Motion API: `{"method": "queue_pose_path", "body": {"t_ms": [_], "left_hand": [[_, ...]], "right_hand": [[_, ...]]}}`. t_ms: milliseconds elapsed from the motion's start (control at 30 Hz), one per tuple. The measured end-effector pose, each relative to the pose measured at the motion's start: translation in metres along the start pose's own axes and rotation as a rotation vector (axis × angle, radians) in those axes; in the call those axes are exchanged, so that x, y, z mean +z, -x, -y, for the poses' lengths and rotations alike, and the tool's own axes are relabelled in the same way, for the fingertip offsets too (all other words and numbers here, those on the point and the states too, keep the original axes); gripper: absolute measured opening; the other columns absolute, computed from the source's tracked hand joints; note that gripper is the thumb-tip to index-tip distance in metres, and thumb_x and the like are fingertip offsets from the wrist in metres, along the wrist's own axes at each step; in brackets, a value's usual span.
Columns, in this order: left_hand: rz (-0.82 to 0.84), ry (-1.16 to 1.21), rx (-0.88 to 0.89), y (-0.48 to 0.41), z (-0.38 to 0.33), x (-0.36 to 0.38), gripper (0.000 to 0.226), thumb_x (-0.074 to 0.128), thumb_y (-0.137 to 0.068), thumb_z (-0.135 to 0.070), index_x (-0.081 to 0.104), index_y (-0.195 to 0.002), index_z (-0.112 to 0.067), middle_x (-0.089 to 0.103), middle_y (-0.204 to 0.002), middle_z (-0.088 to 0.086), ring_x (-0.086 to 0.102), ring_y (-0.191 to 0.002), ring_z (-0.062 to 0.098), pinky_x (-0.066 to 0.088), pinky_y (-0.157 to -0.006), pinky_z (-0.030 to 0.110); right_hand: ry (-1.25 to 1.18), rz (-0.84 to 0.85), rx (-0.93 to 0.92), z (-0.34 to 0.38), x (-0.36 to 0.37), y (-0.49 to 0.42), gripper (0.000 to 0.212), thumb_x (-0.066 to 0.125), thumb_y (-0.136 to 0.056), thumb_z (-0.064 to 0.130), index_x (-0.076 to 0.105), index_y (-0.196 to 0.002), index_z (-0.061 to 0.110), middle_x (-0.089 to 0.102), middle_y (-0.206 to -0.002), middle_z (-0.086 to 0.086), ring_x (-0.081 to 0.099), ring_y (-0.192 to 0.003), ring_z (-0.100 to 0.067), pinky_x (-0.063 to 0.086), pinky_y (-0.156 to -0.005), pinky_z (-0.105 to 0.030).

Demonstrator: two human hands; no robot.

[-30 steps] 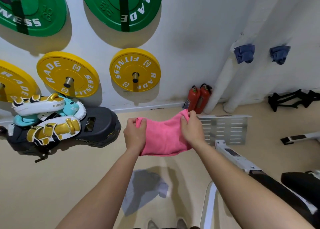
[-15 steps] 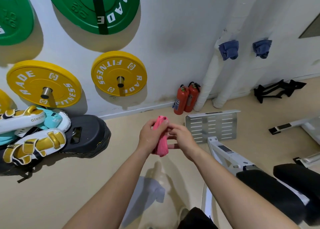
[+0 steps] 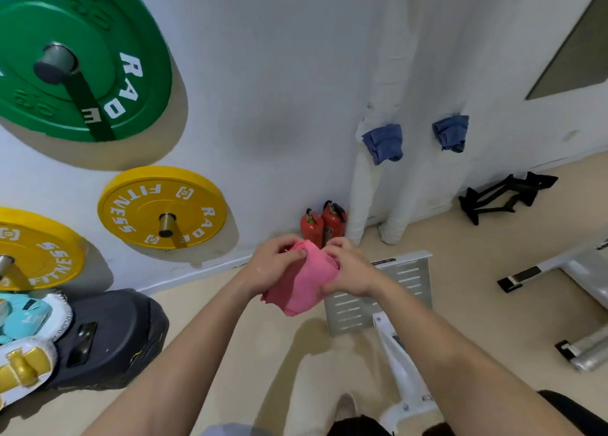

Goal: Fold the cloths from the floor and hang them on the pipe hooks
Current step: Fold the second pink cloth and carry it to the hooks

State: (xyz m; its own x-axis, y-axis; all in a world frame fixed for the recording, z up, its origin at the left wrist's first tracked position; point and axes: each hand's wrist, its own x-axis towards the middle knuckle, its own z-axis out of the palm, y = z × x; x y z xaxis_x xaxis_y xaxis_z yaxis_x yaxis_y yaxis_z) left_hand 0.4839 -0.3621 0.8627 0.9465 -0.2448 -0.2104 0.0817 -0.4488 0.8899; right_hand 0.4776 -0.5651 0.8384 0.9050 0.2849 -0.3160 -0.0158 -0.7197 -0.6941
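Hands meet over a pink cloth (image 3: 301,287) held in the air above the floor (image 3: 230,337): the left hand (image 3: 274,266) pinches its upper edge, the right hand (image 3: 350,271) grips the other side with curled fingers. Behind them, two blue cloths (image 3: 383,142) (one on each pipe) hang on the white pipes (image 3: 362,188), beside two red fire extinguishers (image 3: 324,225).

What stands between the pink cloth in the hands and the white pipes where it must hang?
Nothing visible blocks the way. The left hand and right hand grip the pink cloth. Two fire extinguishers stand low beside the pipes; blue cloths already hang on both.
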Motion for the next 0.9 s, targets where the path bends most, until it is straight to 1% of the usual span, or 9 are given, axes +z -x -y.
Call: {"method": "queue_pose_path", "body": {"t_ms": [67, 167, 300, 433, 500, 633, 733, 833, 900], "left_hand": [[-0.114, -0.029, 0.020, -0.039, -0.030, 0.014, 0.013, 0.051, -0.100, -0.027, 0.058, -0.089, -0.024, 0.060, -0.081, -0.010, 0.054, -0.084, 0.017, 0.040, -0.076, 0.035], [-0.358, -0.248, 0.109, -0.092, -0.075, 0.033, 0.020, 0.034, -0.106, -0.031, 0.043, -0.092, -0.019, 0.056, -0.078, -0.003, 0.053, -0.076, 0.024, 0.035, -0.066, 0.037], [-0.502, -0.424, 0.133, -0.170, -0.140, 0.053, 0.022, 0.024, -0.106, -0.039, 0.036, -0.100, -0.021, 0.056, -0.082, 0.004, 0.052, -0.075, 0.032, 0.039, -0.067, 0.040], [-0.463, -0.359, 0.204, -0.252, -0.199, 0.066, 0.029, 0.026, -0.106, -0.041, 0.040, -0.104, -0.016, 0.064, -0.095, 0.018, 0.060, -0.088, 0.040, 0.041, -0.070, 0.043], [-0.396, -0.224, 0.247, -0.290, -0.231, 0.071, 0.030, 0.032, -0.106, -0.041, 0.044, -0.104, -0.013, 0.064, -0.100, 0.018, 0.059, -0.093, 0.039, 0.042, -0.074, 0.042], [-0.267, -0.009, 0.377, -0.350, -0.307, 0.083, 0.027, 0.041, -0.104, -0.040, 0.046, -0.108, -0.014, 0.060, -0.098, 0.004, 0.057, -0.089, 0.026, 0.041, -0.076, 0.035], [-0.239, 0.059, 0.475, -0.386, -0.363, 0.097, 0.026, 0.041, -0.105, -0.037, 0.045, -0.107, -0.012, 0.055, -0.087, -0.003, 0.054, -0.082, 0.022, 0.036, -0.071, 0.032], [-0.227, 0.126, 0.485, -0.422, -0.414, 0.118, 0.029, 0.041, -0.105, -0.034, 0.046, -0.114, -0.007, 0.059, -0.099, 0.005, 0.058, -0.095, 0.029, 0.037, -0.075, 0.031], [-0.229, 0.172, 0.441, -0.448, -0.446, 0.134, 0.034, 0.043, -0.105, -0.035, 0.047, -0.121, -0.005, 0.062, -0.116, 0.014, 0.059, -0.107, 0.033, 0.041, -0.081, 0.034]], "right_hand": [[-0.096, 0.035, 0.026, -0.014, -0.047, -0.016, 0.049, 0.082, -0.055, 0.028, 0.065, -0.100, 0.017, 0.055, -0.102, 0.005, 0.053, -0.092, -0.015, 0.047, -0.077, -0.032], [-0.321, -0.048, 0.048, -0.030, -0.117, -0.034, 0.034, 0.083, -0.066, 0.018, 0.067, -0.095, 0.008, 0.058, -0.079, 0.002, 0.055, -0.070, -0.013, 0.046, -0.061, -0.029], [-0.629, -0.266, 0.013, -0.045, -0.206, -0.059, 0.033, 0.078, -0.079, 0.006, 0.066, -0.109, 0.001, 0.068, -0.090, -0.005, 0.065, -0.076, -0.012, 0.056, -0.062, -0.024], [-0.801, -0.546, -0.030, -0.056, -0.280, -0.093, 0.028, 0.065, -0.093, 0.012, 0.059, -0.120, 0.007, 0.068, -0.104, -0.004, 0.065, -0.086, -0.011, 0.054, -0.065, -0.022], [-0.730, -0.719, -0.024, -0.060, -0.313, -0.111, 0.026, 0.060, -0.097, 0.025, 0.058, -0.119, 0.010, 0.067, -0.107, -0.003, 0.063, -0.093, -0.015, 0.051, -0.072, -0.025], [-0.527, -1.046, 0.047, -0.058, -0.386, -0.134, 0.031, 0.050, -0.100, 0.040, 0.055, -0.112, 0.011, 0.060, -0.095, 0.002, 0.059, -0.091, -0.021, 0.042, -0.070, -0.031], [-0.488, -1.205, 0.029, -0.055, -0.447, -0.139, 0.037, 0.051, -0.098, 0.047, 0.054, -0.118, 0.016, 0.061, -0.101, 0.003, 0.059, -0.089, -0.016, 0.042, -0.069, -0.025], [-0.402, -1.333, 0.022, -0.061, -0.515, -0.138, 0.040, 0.056, -0.094, 0.050, 0.061, -0.114, 0.015, 0.062, -0.098, 0.004, 0.057, -0.083, -0.010, 0.039, -0.065, -0.018], [-0.356, -1.362, 0.008, -0.070, -0.562, -0.140, 0.042, 0.057, -0.094, 0.048, 0.065, -0.113, 0.012, 0.064, -0.101, 0.002, 0.058, -0.089, -0.013, 0.042, -0.075, -0.023]]}}
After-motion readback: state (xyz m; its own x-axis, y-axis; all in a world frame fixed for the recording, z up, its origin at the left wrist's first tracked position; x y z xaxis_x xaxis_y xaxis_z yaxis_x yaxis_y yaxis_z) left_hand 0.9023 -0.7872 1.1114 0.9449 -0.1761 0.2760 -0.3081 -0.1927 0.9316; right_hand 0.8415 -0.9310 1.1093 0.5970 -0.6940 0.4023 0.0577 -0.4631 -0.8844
